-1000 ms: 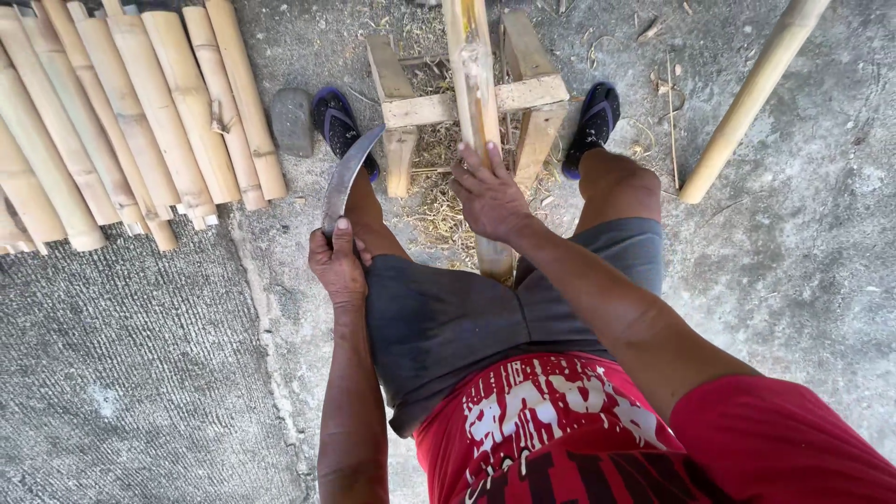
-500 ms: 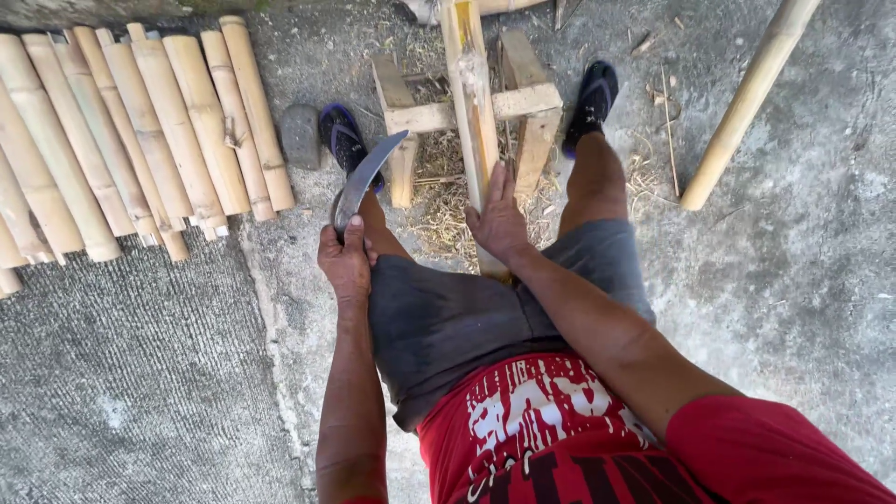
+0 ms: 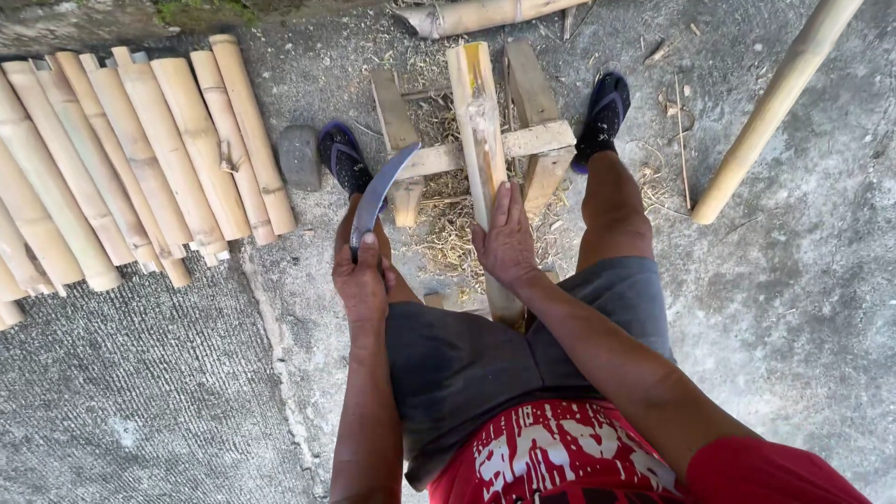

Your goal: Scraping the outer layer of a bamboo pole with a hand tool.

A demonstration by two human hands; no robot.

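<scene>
Raised since a second ago, curved machete (image 3: 381, 191) now points to 1 o'clock | left hand (image 3: 362, 280) clenched around its handle | right hand (image 3: 507, 245) flat, fingers extended, pressing split bamboo slat (image 3: 481, 140) on wooden stand (image 3: 532, 140) at 12 o'clock | bamboo poles (image 3: 140, 168) at 10 o'clock.

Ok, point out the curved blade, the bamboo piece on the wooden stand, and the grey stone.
curved blade (image 3: 378, 191), head view, mid-blade
bamboo piece (image 3: 478, 121), head view, upper split face
grey stone (image 3: 299, 157), head view, top face
</scene>
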